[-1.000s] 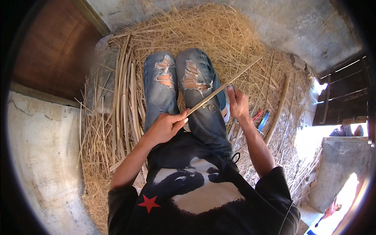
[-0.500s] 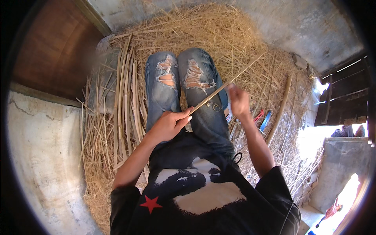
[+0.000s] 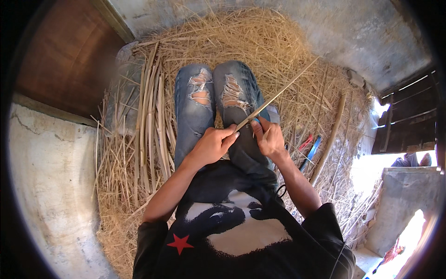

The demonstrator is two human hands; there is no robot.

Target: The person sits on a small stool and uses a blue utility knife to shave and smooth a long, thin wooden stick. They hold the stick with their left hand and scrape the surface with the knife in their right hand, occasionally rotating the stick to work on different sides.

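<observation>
A long thin split bamboo strip (image 3: 288, 87) slants across my lap, its far end pointing up and right. My left hand (image 3: 213, 145) pinches the near end between thumb and fingers, above my thighs. Close beside it, my right hand (image 3: 270, 138) is closed against the strip, its thumb along the strip's near part. A small blue patch shows at that thumb. Whatever else lies inside the right hand's fingers is hidden. A greyish flat piece (image 3: 273, 114) shows just beyond the right hand, beside my knee; its kind is unclear.
A bundle of longer split strips (image 3: 149, 102) lies left of my legs. Loose straw-like shavings (image 3: 260, 32) cover the ground. On the right are red and blue handle-like things (image 3: 312, 151) and a thick stick (image 3: 331, 135). Walls (image 3: 51, 186) stand on both sides.
My right hand has come in from the right, from apart from the strip to against it near my left hand. The curled shaving over my thigh no longer shows.
</observation>
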